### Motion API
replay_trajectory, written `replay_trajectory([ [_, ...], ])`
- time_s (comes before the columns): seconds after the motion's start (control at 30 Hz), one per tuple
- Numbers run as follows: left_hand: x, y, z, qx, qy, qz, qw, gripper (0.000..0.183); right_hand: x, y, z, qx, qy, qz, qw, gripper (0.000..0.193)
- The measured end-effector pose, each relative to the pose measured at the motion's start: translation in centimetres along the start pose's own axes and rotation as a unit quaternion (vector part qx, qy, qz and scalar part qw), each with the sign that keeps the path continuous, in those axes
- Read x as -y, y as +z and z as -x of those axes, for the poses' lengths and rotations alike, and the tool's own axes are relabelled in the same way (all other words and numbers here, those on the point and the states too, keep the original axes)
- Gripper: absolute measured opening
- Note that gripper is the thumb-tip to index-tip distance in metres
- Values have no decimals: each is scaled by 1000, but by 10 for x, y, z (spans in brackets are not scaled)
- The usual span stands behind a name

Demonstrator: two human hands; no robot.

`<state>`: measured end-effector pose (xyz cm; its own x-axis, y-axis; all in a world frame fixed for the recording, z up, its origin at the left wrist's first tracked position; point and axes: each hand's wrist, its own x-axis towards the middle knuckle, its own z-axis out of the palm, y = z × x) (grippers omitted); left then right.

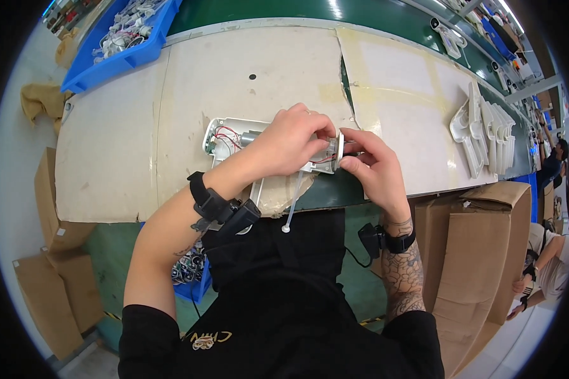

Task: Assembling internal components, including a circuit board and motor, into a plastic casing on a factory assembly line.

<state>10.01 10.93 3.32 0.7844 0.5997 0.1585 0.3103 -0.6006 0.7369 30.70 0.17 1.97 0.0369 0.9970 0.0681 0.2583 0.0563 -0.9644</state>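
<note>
A white plastic housing [218, 136] lies open-side up at the table's front edge, with red and black wires and a grey metal cylinder [249, 137] inside. Across its middle reaches my left hand [294, 140], fingers bent down and closed into its right end; what they pinch is hidden. My right hand [378, 165] grips a white round cap [341, 149] between thumb and fingers, standing on edge at that same end. Beneath my left hand, a thin white rod [293, 203] with a rounded tip hangs past the table edge.
A blue bin [123, 61] of wired parts stands at the far left. Several white housing shells [483, 129] are lined up at the right of the cardboard-covered table [120, 139]. Cardboard boxes [468, 252] stand at front right; another blue bin [193, 287] sits below the table. A person [547, 265] is at far right.
</note>
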Motion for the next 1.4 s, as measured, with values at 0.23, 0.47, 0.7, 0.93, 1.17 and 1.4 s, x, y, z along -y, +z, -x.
replay_trajectory([
  [0.23,-2,8,-1,-8,28,-65,997,17,1,0,7,20,43,-74,996,51],
  [0.47,2,10,2,-16,33,-80,996,17,3,1,12,18,56,-115,992,50],
  [0.7,-1,13,3,-14,30,-112,993,18,0,-1,13,26,22,15,999,53],
  [0.93,-1,15,3,-11,44,-136,990,18,-3,4,14,-7,-117,163,980,55],
  [1.17,2,10,3,-1,42,-105,994,17,-7,1,9,14,-30,75,997,58],
  [1.4,1,11,2,5,41,-109,993,15,-8,2,10,-5,-141,196,970,56],
])
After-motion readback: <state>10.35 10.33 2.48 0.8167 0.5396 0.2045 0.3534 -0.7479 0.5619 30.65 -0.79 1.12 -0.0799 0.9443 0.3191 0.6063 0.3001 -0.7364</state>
